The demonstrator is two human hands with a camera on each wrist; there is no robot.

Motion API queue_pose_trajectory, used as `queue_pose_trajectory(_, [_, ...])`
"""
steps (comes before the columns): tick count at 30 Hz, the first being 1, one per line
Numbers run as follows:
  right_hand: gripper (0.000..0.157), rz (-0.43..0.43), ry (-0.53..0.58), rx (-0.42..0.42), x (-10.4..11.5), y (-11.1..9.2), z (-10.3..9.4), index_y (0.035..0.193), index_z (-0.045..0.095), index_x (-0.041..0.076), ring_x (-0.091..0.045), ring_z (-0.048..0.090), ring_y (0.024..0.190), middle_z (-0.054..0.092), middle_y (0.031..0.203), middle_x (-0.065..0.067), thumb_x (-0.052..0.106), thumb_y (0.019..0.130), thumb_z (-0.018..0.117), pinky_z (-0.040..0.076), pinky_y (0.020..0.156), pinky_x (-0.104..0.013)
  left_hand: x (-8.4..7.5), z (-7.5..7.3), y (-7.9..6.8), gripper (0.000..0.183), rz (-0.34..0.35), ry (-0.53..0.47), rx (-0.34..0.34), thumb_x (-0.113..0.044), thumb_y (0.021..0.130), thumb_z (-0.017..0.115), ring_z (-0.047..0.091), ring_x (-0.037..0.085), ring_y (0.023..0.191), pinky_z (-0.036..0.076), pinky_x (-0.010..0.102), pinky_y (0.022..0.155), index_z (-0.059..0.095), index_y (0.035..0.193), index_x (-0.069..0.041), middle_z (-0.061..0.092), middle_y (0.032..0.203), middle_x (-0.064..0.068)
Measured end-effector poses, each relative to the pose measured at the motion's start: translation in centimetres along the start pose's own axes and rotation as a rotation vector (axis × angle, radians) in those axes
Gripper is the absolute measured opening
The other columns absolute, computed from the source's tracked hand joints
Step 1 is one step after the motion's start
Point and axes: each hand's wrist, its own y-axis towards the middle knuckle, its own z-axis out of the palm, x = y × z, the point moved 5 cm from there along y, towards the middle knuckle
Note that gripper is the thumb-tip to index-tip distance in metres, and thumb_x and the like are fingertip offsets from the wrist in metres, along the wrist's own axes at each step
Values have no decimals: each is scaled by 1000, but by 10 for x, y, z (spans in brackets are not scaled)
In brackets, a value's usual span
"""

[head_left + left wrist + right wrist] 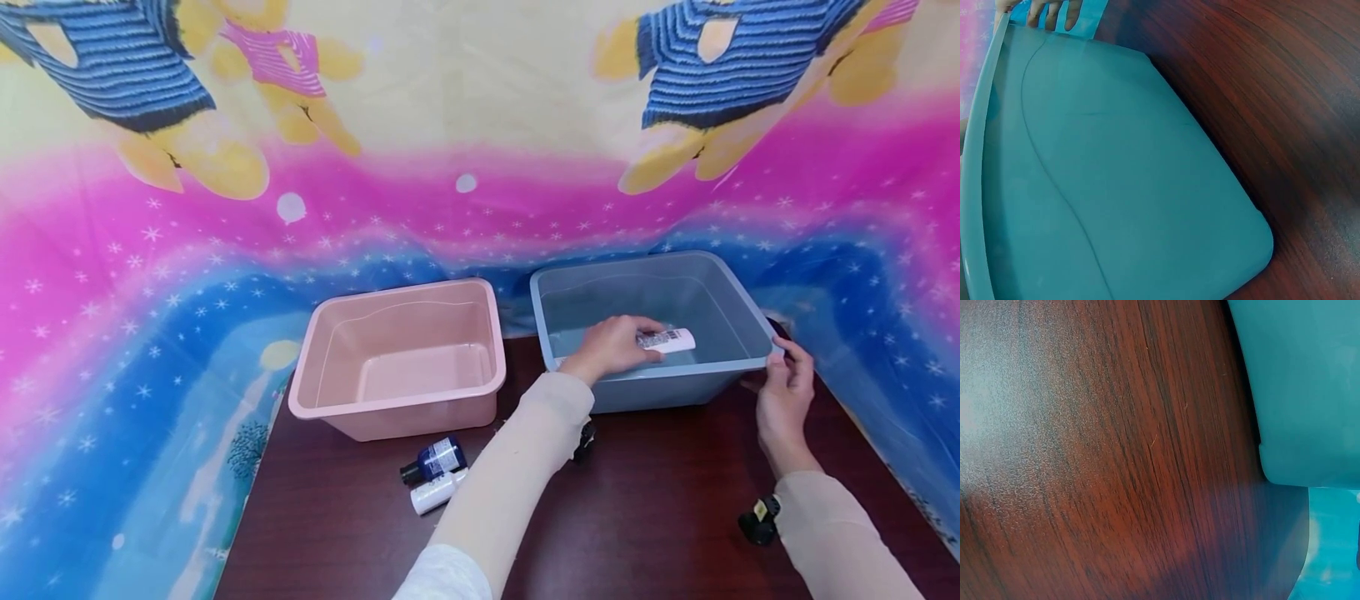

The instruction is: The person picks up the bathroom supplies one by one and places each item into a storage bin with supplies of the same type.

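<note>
My left hand (618, 343) reaches over the front rim of the grey-blue plastic bin (648, 392) and holds a white bottle (675, 340) with small dark print above the bin's inside. At the same bin's right front corner is my right hand (783, 404), its thumb and fingers around the rim. Several of its fingers (1054, 14) show past the bin's end in the left wrist view. Only the bin's outer wall (1310, 394) and tabletop appear in the right wrist view.
A pink bin (397, 417) stands to the left of the grey-blue one. In front of it lie a dark blue bottle (441, 457) with a black cap and a white bottle (437, 492), partly behind the left forearm. A patterned cloth (450, 200) hangs behind the dark wood table (637, 500).
</note>
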Motion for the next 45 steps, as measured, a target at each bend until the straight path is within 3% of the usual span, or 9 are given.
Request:
queue_pose_trajectory(15, [33, 10, -20, 5, -4, 0, -1, 136, 54, 19, -8, 57, 92, 55, 116, 3, 13, 104, 48, 51, 65, -14, -2, 9, 5, 40, -16, -10, 39, -40, 89, 73, 53, -4, 96, 43, 17, 79, 66, 129, -37, 62, 123, -20])
queue_pose_trajectory(37, [32, -14, -12, -1, -4, 2, -2, 134, 55, 19, -11, 57, 93, 55, 113, 1, 12, 104, 47, 51, 63, -15, -9, 10, 2, 41, 43, 60, 40, -37, 91, 72, 55, -3, 101, 43, 17, 80, 65, 131, -36, 62, 126, -18])
queue_pose_trajectory(45, [33, 6, -22, -4, -4, 2, -2, 135, 54, 19, -9, 57, 92, 56, 114, 2, 11, 104, 46, 51, 63, -15, -8, 6, 1, 33, 9, -84, 29, -25, 98, 64, 58, -4, 100, 46, 17, 83, 65, 130, -33, 64, 121, -18])
